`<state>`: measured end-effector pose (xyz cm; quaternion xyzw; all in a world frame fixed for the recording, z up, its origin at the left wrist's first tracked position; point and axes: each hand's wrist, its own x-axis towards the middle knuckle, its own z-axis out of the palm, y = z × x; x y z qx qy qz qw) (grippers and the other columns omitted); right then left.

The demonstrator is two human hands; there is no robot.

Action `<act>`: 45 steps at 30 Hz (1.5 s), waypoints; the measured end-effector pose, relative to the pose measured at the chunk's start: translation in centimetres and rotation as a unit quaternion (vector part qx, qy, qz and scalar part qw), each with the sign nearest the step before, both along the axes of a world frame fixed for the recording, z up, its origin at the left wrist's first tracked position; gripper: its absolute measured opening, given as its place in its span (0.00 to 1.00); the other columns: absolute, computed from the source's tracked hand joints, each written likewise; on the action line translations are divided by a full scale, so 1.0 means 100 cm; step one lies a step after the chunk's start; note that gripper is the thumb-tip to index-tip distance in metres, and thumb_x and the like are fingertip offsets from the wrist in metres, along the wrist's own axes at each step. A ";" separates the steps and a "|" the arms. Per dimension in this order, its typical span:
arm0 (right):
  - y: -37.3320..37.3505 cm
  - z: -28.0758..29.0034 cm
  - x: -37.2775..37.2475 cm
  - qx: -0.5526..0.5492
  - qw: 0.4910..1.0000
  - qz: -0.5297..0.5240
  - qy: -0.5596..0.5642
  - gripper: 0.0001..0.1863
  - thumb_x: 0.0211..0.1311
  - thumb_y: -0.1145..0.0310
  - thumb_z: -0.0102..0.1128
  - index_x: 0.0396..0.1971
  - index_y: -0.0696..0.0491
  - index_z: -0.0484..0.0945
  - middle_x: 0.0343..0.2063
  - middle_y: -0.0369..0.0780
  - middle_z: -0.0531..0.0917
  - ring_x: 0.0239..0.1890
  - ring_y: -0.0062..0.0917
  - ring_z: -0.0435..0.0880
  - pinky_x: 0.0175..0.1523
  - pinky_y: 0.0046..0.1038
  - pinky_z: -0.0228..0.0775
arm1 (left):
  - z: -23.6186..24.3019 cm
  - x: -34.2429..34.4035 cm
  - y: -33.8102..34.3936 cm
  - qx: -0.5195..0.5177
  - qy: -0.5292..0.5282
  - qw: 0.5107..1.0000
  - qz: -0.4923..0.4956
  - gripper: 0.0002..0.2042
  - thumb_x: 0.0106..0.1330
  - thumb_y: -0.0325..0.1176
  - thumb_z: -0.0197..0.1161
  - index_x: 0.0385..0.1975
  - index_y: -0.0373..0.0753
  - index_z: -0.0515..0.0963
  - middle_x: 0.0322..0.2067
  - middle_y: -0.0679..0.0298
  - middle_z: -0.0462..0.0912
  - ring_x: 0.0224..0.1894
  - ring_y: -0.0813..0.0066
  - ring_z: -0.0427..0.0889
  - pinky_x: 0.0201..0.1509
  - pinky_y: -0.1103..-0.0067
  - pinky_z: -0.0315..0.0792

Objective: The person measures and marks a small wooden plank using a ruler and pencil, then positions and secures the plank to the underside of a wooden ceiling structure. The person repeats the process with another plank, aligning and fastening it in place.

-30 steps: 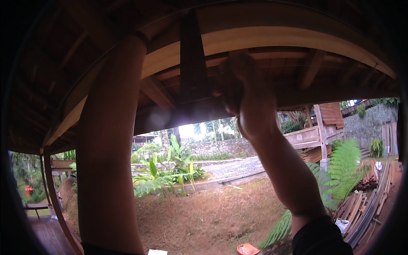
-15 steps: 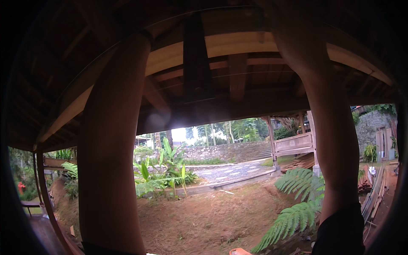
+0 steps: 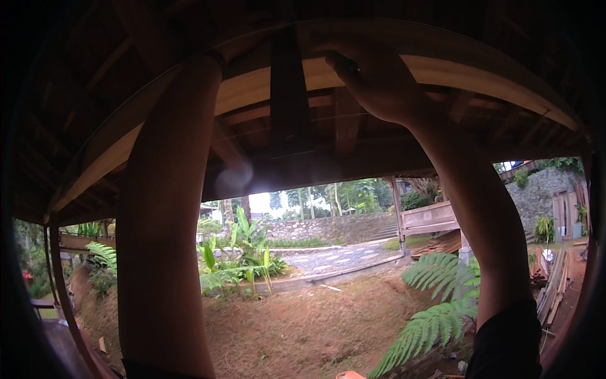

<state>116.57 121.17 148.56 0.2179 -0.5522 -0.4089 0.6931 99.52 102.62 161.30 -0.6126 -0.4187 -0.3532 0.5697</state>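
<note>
Both my arms are raised under a dark wooden roof. My left hand [image 3: 243,45] is at a pale-edged curved beam [image 3: 249,88], left of a dark vertical board [image 3: 289,95]; its fingers are lost in shadow. My right hand [image 3: 379,79] is at the same beam, right of that board, with its thumb and fingers pointing left towards it. A small dark patch shows between thumb and fingers, perhaps a held thing, too dim to name.
More rafters [image 3: 347,123] run overhead. Below lies a bare earth slope [image 3: 284,328] with green fern fronds [image 3: 435,322] at the right and leafy plants [image 3: 243,246] beyond. A stone path [image 3: 334,258], a stone wall [image 3: 328,230] and stacked timber [image 3: 555,287] stand farther off.
My right hand has come down and left into view, nearer the dark vertical board. My left arm has stayed almost in place.
</note>
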 end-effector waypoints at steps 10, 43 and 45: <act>-0.004 0.020 -0.010 -0.019 0.996 -0.068 -0.057 0.16 0.79 0.60 0.47 0.57 0.46 0.77 0.52 0.39 0.83 0.57 0.33 0.81 0.62 0.36 0.73 | -0.028 0.009 -0.006 -0.137 -0.006 0.988 -0.075 0.23 0.72 0.51 0.62 0.55 0.38 0.78 0.51 0.61 0.80 0.55 0.70 0.77 0.62 0.75 0.71; -0.028 0.068 0.001 -0.067 0.993 0.095 -0.004 0.15 0.70 0.60 0.54 0.38 0.56 0.83 0.36 0.49 0.86 0.41 0.41 0.86 0.46 0.41 0.76 | -0.056 0.026 -0.017 -0.010 0.009 0.991 0.134 0.32 0.66 0.59 0.64 0.66 0.47 0.72 0.67 0.58 0.71 0.69 0.62 0.68 0.74 0.66 0.61; -0.034 0.071 0.002 -0.167 0.980 0.109 -0.020 0.15 0.69 0.60 0.55 0.39 0.56 0.83 0.37 0.50 0.86 0.41 0.42 0.86 0.46 0.41 0.76 | -0.057 0.025 -0.017 -0.008 0.005 0.991 0.136 0.33 0.66 0.59 0.64 0.66 0.48 0.71 0.67 0.58 0.71 0.69 0.62 0.68 0.75 0.66 0.60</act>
